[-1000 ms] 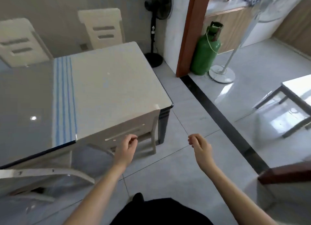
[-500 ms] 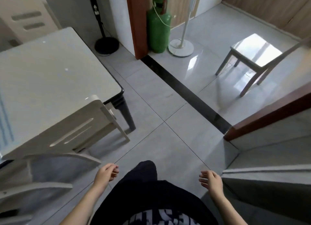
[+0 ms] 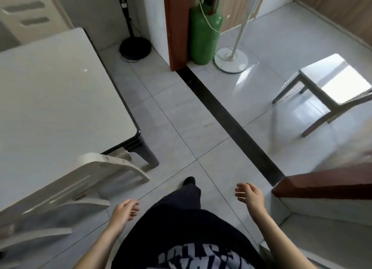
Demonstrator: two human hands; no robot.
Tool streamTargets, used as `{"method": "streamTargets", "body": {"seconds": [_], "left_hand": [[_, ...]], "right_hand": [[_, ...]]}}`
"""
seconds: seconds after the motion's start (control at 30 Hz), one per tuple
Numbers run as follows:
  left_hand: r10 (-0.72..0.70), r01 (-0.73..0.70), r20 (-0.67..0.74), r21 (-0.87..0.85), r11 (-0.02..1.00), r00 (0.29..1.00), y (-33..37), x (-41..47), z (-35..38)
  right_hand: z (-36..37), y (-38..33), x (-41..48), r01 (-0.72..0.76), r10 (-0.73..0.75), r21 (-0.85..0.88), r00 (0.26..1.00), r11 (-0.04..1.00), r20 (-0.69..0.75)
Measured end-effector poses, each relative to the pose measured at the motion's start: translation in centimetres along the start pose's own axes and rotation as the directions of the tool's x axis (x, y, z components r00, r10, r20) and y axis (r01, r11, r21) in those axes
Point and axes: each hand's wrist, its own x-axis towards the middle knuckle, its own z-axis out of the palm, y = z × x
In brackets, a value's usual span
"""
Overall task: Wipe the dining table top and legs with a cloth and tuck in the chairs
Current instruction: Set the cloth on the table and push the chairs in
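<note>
Three chairs are counted: near chair point(image 3: 90, 178) and far chair point(image 3: 26, 15) at the surface point(image 3: 56, 99), third chair point(image 3: 332, 83) well apart. Nothing is held by left hand point(image 3: 123, 210) or right hand point(image 3: 249, 194); both grips are slack.

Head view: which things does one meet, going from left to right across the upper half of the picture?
Table → black fan base → door post → gas cylinder → white fan base → lone chair.

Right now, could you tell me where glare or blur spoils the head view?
Head view: sun glares off the right chair and the floor beside it; the frame's right edge below that chair is smeared; the wide lens bows the table edge; the left hand and right hand look sharp.
</note>
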Motion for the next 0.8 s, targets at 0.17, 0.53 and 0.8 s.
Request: {"method": "streamTargets", "body": {"seconds": [0.17, 0.53, 0.8], "left_hand": [[0.050, -0.050, 0.020, -0.017, 0.999, 0.999, 8.9, 2.9, 3.0], [0.095, -0.094, 0.000, -0.104, 0.990, 0.996, 27.4, 7.3, 14.2], [-0.065, 0.013, -0.164, -0.302, 0.953, 0.984, 35.1, 8.6, 20.5]], "right_hand": [[-0.9, -6.7, 5.5, 0.022, -0.022, 0.002, 0.999, 1.000, -0.036], [-5.2, -17.2, 20.6, -0.063, 0.058, -0.128, 0.998, 0.990, -0.039], [-3.1, -31.6, 35.5, 0.012, 0.051, -0.362, 0.985, 0.932, 0.164]]}}
